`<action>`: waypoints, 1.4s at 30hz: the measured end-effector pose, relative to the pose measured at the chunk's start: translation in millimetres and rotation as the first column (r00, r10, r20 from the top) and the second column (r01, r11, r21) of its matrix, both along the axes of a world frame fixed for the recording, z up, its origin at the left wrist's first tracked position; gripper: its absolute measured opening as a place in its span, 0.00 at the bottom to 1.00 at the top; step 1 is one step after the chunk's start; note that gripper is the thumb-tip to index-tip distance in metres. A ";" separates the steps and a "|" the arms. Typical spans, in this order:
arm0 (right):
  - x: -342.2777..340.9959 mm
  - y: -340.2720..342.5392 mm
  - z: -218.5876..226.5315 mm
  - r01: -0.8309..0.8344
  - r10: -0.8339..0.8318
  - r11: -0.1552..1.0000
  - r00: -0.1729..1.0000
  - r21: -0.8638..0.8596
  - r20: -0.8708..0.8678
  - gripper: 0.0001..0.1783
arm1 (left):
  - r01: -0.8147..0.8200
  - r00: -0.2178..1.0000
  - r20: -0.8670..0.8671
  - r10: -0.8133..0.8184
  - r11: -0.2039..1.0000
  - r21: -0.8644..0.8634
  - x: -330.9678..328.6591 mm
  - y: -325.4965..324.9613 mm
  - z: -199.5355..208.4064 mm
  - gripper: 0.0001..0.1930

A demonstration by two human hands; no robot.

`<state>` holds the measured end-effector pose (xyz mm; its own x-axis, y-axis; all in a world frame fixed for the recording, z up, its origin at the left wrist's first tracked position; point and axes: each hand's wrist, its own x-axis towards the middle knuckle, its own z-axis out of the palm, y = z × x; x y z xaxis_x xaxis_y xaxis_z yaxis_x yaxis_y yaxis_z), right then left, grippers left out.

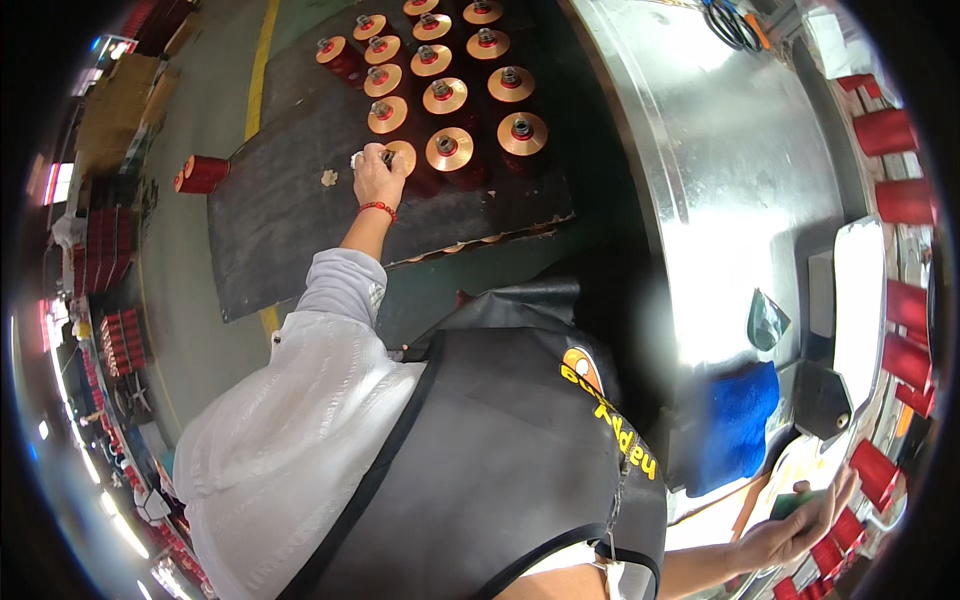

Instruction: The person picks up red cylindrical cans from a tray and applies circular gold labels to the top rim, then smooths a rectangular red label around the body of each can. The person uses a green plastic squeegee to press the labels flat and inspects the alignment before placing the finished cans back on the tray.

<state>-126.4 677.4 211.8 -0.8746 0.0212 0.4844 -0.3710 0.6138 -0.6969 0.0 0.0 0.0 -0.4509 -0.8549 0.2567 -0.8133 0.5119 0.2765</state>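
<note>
My left hand [378, 176] reaches forward, its fingers closed at the upright post on a red cylinder with a copper-coloured disc top [400, 158]. A small white bit shows by its fingertips; I cannot tell whether it belongs to the hand. Rows of similar red cylinders with copper tops [449, 149] stand upright beside and beyond it on a dark board. At the lower right, my right hand [795, 530] is held out with fingers stretched, next to a dark green object [795, 503]. Nothing is plainly gripped in it.
A shiny metal worktop [720, 150] runs along the right, with a blue cloth [737, 425] near its front. Two red cylinders [203, 174] lie left of the dark board [270, 230]. More red cylinders [905, 203] line the far right. Black cable [735, 25] lies coiled at the back.
</note>
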 end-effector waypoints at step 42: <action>-441.3 327.9 73.2 0.654 -0.607 0.562 0.742 0.506 -0.285 0.36 | 0.829 -0.509 -0.232 -0.829 -0.544 0.129 -260.6 433.7 174.8 0.24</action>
